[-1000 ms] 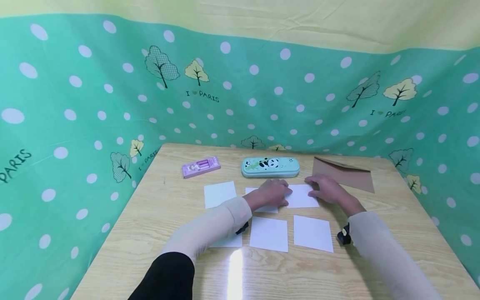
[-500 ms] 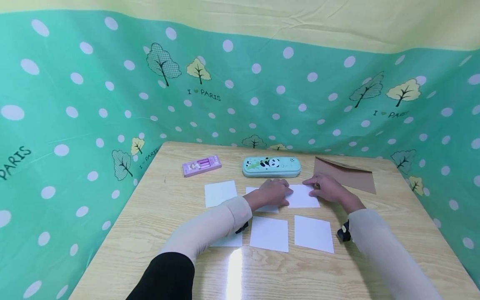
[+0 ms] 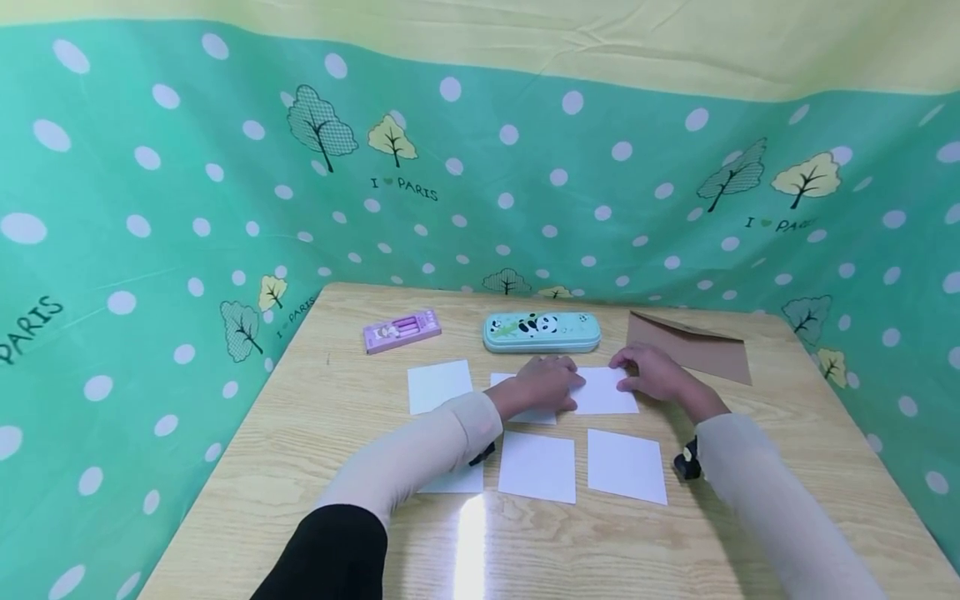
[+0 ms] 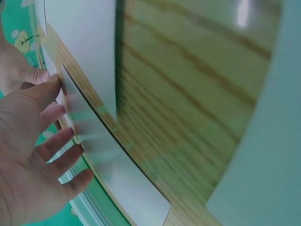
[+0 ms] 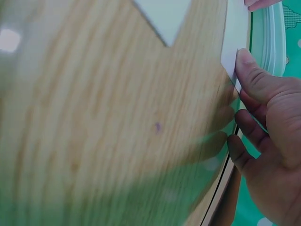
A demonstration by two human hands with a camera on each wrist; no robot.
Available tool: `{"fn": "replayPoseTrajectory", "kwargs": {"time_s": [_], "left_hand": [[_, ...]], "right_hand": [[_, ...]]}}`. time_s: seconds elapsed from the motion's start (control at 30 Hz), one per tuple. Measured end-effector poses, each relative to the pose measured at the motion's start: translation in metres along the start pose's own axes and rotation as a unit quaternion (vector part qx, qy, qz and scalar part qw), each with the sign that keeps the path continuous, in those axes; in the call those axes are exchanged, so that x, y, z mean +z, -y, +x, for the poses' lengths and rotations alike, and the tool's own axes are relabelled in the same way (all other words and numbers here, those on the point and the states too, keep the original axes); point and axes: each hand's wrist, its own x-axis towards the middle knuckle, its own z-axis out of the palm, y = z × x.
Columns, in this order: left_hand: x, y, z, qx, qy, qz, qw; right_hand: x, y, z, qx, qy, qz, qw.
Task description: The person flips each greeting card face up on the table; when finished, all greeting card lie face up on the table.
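Observation:
White square sheets of paper lie in two rows of three. At the back right, one sheet (image 3: 603, 393) lies flat between both hands. My left hand (image 3: 542, 387) reaches over the back middle sheet (image 3: 542, 418), its fingertips right at the left edge of the back right one. In the left wrist view its fingers (image 4: 63, 141) are spread and loosely bent. My right hand (image 3: 654, 375) touches that same sheet by its right edge, index finger near the far corner and thumb lower down. The thumb (image 5: 249, 70) meets the paper edge in the right wrist view.
Behind the sheets are a mint panda pencil case (image 3: 540, 333), a purple box (image 3: 402, 332) at the left and a brown envelope (image 3: 693, 348) at the right. A front left sheet (image 3: 457, 482) is partly covered by the left sleeve. A dotted green cloth (image 3: 480, 192) hangs behind the wooden table (image 3: 300, 467).
Both hands stay at the back right sheet. The right index finger and thumb shift only slightly along its edge. The sheets keep their places.

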Motion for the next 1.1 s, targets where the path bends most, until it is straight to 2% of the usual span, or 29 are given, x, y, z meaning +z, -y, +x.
{"fn": "replayPoseTrajectory", "kwargs": {"time_s": [0.3, 0.53, 0.73, 0.9, 1.0, 1.1], "left_hand": [[0.001, -0.001, 0.001, 0.0, 0.003, 0.0, 1.0], [0.001, 0.0, 0.002, 0.001, -0.007, 0.018, 0.9998], [0.001, 0.0, 0.002, -0.016, -0.037, 0.023, 0.9989], [-0.003, 0.004, 0.001, -0.029, -0.083, 0.012, 0.996], [-0.007, 0.007, 0.001, -0.029, -0.107, 0.006, 0.9938], [-0.01, 0.008, 0.001, -0.019, -0.114, -0.012, 0.9933]], "right_hand": [[-0.005, 0.002, 0.0, 0.005, 0.026, 0.006, 1.0], [-0.001, 0.002, -0.001, -0.01, 0.001, -0.005, 1.0], [-0.002, 0.005, -0.007, -0.016, -0.035, -0.006, 0.999], [-0.009, 0.01, -0.018, -0.02, -0.068, 0.006, 0.997], [-0.012, 0.012, -0.026, -0.022, -0.09, 0.009, 0.996], [-0.015, 0.014, -0.032, -0.029, -0.106, 0.012, 0.994]]}}
